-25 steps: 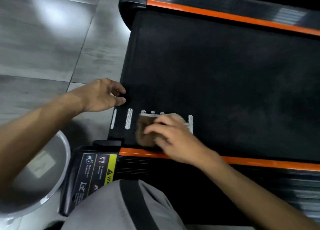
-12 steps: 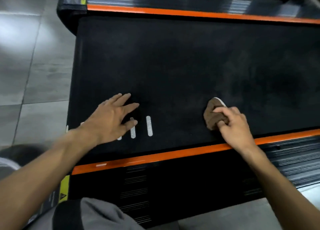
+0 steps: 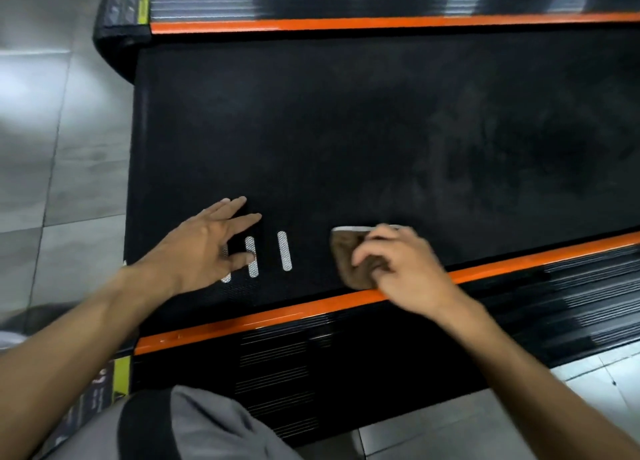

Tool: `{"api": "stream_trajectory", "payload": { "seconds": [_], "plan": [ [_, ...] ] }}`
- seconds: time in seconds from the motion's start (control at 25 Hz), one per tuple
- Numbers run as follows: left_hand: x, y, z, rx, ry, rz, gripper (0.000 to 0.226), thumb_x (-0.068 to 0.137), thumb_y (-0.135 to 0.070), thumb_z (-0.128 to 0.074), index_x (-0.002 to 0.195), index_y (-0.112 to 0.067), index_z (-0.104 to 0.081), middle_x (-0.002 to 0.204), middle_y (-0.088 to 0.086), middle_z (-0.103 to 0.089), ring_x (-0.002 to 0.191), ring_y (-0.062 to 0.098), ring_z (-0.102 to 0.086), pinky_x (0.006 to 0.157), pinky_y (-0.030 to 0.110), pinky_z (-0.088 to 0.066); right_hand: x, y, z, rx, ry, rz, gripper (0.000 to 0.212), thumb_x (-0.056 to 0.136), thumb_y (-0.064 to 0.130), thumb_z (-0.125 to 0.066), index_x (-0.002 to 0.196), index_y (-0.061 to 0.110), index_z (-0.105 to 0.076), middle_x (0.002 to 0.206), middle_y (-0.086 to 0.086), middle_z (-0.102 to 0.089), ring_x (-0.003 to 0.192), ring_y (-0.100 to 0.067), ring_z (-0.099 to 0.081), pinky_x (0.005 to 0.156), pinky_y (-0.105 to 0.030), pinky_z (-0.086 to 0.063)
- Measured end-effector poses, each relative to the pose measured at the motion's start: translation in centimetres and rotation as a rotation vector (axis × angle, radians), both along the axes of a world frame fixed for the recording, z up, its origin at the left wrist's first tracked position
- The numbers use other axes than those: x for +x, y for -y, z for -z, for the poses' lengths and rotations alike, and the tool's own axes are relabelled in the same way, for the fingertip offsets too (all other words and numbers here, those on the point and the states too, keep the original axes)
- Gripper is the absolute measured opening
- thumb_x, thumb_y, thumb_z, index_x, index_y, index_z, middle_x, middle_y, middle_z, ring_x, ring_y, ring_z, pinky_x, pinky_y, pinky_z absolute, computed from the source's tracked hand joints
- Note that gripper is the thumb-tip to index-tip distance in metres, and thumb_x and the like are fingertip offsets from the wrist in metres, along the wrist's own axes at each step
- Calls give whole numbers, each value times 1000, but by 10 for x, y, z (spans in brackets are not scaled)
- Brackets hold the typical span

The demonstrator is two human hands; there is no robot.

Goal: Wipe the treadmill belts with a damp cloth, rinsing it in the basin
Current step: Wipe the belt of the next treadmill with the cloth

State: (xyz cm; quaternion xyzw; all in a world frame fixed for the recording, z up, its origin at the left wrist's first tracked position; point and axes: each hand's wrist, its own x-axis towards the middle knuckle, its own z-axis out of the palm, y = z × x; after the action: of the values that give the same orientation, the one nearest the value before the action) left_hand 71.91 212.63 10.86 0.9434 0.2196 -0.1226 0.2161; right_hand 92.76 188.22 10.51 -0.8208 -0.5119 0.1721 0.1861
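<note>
Soft, limp brown cloth bunched under curled right hand on belt, best gripped by its bulk; left hand spread flat, bracing.

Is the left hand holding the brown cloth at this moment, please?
No, the left hand lies open and flat on the treadmill belt, while the right hand presses the brown cloth.
</note>
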Motion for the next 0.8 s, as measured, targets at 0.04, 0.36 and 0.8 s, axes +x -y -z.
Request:
{"api": "stream_trajectory", "payload": {
  "seconds": [0.04, 0.36, 0.8],
  "plan": [
    [-2, 0, 1, -12, 20, 5, 70, 91, -46, -60, 151, -37, -24, 163, -11, -4, 149, 8, -2, 121, 35, -17, 18, 15, -1, -36, -14, 72, 38, 66, 13, -52, 91, 36, -70, 104, 15, -59, 99, -21, -53, 92, -45, -46],
    [-52, -34, -35, 7, -116, -5, 40, 93, -30, -59, 133, -35, -55, 144, -13, -47, 113, 11, -57, 100, 29, -43, -55, -60, -1, 19, -13, -304, 36, 80, 17, -59, 111, 32, -69, 119, 9, -53, 110, -18, -44, 101, -31, -30],
    [-142, -54, -45, -15, -67, -530, 42, 93, -23, -58, 134, -28, -53, 126, -2, -63, 109, 16, -60, 92, 23, -46, -206, -194, 22, 226, 74, -417, 31, 81, 22, -65, 112, 25, -58, 110, 3, -55, 102, -24, -49, 94, -44, -40]
  ]
}}
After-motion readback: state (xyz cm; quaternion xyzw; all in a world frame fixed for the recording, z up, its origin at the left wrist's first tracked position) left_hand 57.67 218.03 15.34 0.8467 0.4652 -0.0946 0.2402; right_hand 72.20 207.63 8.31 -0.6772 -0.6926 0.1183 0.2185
